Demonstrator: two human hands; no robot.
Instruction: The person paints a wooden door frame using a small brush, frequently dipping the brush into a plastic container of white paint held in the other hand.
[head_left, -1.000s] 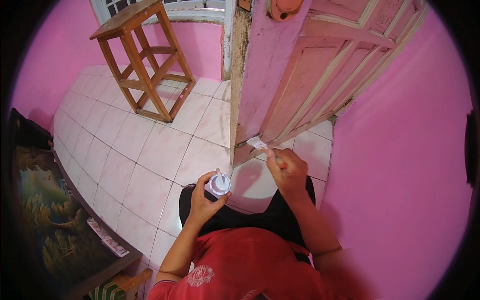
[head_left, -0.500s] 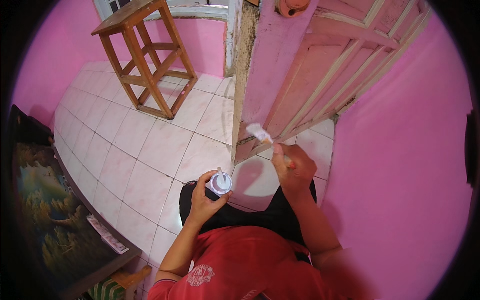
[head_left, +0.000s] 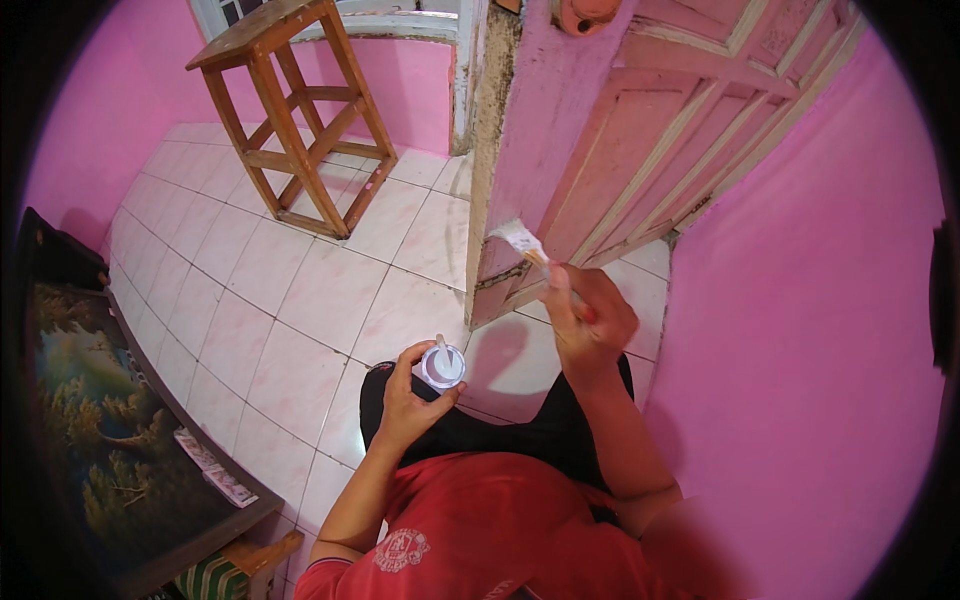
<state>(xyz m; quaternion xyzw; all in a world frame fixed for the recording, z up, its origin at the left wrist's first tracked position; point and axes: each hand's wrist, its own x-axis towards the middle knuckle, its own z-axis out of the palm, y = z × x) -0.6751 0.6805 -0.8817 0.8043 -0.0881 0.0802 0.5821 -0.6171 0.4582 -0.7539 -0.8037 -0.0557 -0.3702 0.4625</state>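
My left hand (head_left: 408, 400) is wrapped round a small round paint cup (head_left: 444, 381) with pale paint and a light stirring stick (head_left: 442, 349) standing in it. In front of my right side, my right hand (head_left: 592, 320) grips a paintbrush (head_left: 536, 259) whose reddish handle end shows below the fist. The white-coated bristles are at the lower part of the pink wooden door (head_left: 560, 150), close to its edge; whether they press on it I cannot tell for sure. A worn, bare edge runs down the door's left side.
A tall wooden stool (head_left: 300, 130) stands at the far left on the white tiled floor (head_left: 290, 290). On the left leans a dark-framed landscape painting (head_left: 90, 410). A pink wall (head_left: 800, 340) rises close on my right.
The brush tip has moved slightly up along the door, and my right hand has shifted a little to the right. My left hand and the cup are nearly unmoved.
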